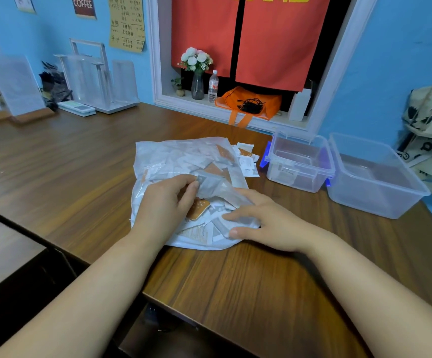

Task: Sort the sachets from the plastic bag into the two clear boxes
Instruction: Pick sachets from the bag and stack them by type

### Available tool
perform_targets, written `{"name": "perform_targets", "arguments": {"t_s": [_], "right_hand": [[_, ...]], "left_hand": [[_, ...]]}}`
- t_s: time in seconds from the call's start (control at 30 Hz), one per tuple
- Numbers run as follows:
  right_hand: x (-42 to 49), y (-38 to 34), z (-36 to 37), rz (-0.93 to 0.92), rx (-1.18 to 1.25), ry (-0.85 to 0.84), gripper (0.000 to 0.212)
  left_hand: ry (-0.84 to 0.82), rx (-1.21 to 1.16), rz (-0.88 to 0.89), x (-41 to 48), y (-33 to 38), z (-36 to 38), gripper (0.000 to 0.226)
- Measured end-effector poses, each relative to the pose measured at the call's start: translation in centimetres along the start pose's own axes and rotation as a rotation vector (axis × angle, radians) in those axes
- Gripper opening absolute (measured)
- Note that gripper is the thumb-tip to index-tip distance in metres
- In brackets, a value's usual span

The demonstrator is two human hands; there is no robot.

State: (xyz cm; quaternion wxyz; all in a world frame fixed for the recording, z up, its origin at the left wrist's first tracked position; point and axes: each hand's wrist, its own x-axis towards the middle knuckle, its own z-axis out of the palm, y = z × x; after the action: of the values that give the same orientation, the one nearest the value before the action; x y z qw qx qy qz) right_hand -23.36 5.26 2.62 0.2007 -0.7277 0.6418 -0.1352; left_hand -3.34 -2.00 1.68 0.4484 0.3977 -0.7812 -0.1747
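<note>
The bag point(173, 156) is lying on the table point(80, 164), bulging with sachets point(198, 210), so the sorting is barely getting going. The left hand point(166, 205) is working at the bag's near end. Its grip is pinching a fold of the film, or perhaps a sachet under it; I cannot tell which. The right hand point(264, 223) is pressing down on the bag's near right corner, grip apart, fingers fairly straight and holding nothing. A few loose sachets point(247, 161) are spilling from the bag's far right corner onto the table. To the right of the bag the two boxes are standing without lids. The near box point(295, 179) is sitting just beside that spill, and I cannot tell through its wall whether anything is lying inside. The far box point(370, 200) is sitting right up against it and looking bare. By my reckoning, nearly every sachet is waiting to be pulled out and dropped into a box.
</note>
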Motion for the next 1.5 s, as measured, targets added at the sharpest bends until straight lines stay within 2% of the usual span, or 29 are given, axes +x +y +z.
{"name": "perform_targets", "arguments": {"t_s": [0.1, 0.2, 0.27, 0.43, 0.53, 0.67, 0.7, 0.77, 0.8, 0.87, 1.03, 1.17, 1.33, 1.43, 1.5], "right_hand": [[-0.2, -0.1, 0.3, 0.000, 0.053, 0.050, 0.050], [0.5, -0.7, 0.7, 0.032, -0.058, 0.036, 0.069], [0.7, -1.1, 0.9, 0.046, -0.106, -0.001, 0.074], [0.3, -1.0, 0.5, 0.039, 0.003, -0.027, 0.054], [0.3, -0.9, 0.5, 0.025, 0.045, -0.008, 0.045], [0.6, -0.9, 0.4, 0.015, 0.078, 0.064, 0.036], [0.6, -0.9, 0.2, 0.010, 0.097, 0.102, 0.030], [0.5, -0.7, -0.3, 0.007, 0.143, 0.211, 0.020], [0.4, -0.6, -0.6, 0.006, 0.174, 0.269, 0.017], [0.3, -0.7, -1.3, -0.002, 0.236, 0.365, 0.012], [0.5, -1.9, -1.3, -0.027, 0.509, 0.449, 0.013], [1.1, -2.5, -0.1, -0.008, 0.634, 0.457, 0.015], [1.2, -2.1, 0.0, 0.116, 0.577, 0.367, 0.010], [0.8, -1.7, -0.1, 0.129, 0.299, 0.228, 0.015], [0.7, -1.8, 0.4, 0.009, 0.110, 0.155, 0.030]], "left_hand": [[-0.035, -0.007, 0.003, 0.0, -0.1, 0.1, 0.015], [-0.038, -0.012, -0.001, -0.1, -0.2, 0.1, 0.014], [-0.041, -0.014, -0.001, -0.1, -0.1, 0.1, 0.013], [-0.098, -0.030, -0.021, -0.2, -0.2, 0.2, 0.010], [-0.164, -0.015, 0.025, -0.3, -0.4, 0.5, 0.009], [-0.234, 0.073, 0.145, -0.2, -0.8, 0.9, 0.034], [-0.212, 0.049, 0.138, -0.2, -0.8, 0.9, 0.033], [-0.121, -0.029, 0.042, -0.1, -0.6, 0.7, 0.009], [-0.078, -0.077, -0.011, -0.1, -0.4, 0.5, 0.006], [-0.046, -0.168, -0.087, -0.3, 0.0, 0.4, 0.020], [-0.132, -0.427, -0.086, -0.6, 0.7, 0.4, 0.023], [-0.193, -0.378, -0.013, -0.8, 0.7, 0.7, 0.029], [-0.091, -0.167, -0.048, -0.1, 0.0, 0.9, 0.015], [-0.066, -0.041, -0.015, 0.2, -0.4, 0.7, 0.013], [-0.062, 0.022, 0.024, 0.3, -0.4, 0.5, 0.018]]}}
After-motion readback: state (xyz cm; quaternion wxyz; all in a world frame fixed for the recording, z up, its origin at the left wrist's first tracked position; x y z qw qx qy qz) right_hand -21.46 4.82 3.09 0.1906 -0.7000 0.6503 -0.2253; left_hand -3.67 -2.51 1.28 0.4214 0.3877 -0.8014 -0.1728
